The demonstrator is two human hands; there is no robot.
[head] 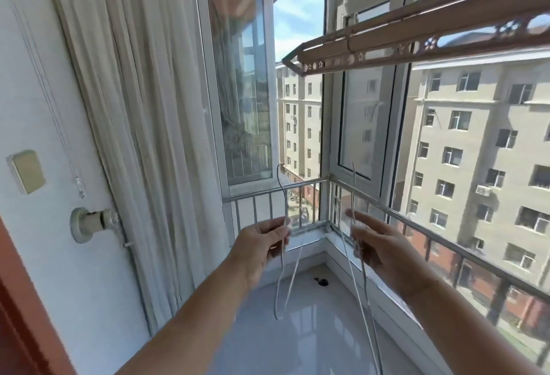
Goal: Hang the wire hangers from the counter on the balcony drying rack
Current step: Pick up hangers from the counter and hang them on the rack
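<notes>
You had one wire hanger per hand. Left hand (262,240) pinched the left hanger (282,193) below its hook. Right hand (384,246) gripped the right hanger (353,184), index finger straight. Both hooks pointed up. Drying rack (387,50) was overhead, up-right, running left to right, nearer your right hand.

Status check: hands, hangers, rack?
Left hand pinches left hanger. Right hand holds right hanger. Rack overhead, no hanger on it yet. Path up looks clear.
</notes>
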